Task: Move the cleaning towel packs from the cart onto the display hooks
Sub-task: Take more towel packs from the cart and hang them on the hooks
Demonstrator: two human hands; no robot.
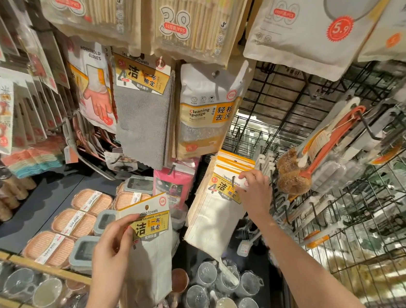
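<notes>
- Several cream cleaning towel packs [215, 203] already hung on a display hook [234, 182] right of centre (hook mostly hidden).
- Right hand [254, 191] pinched the front pack's header card there.
- Left hand [113, 242] gripped a further pack [146, 239], near left, not yet hung.
- Cart was out of view; remaining stock could not be judged.

Black wire grid panel [319, 120], wooden shelving [45, 268]
</notes>
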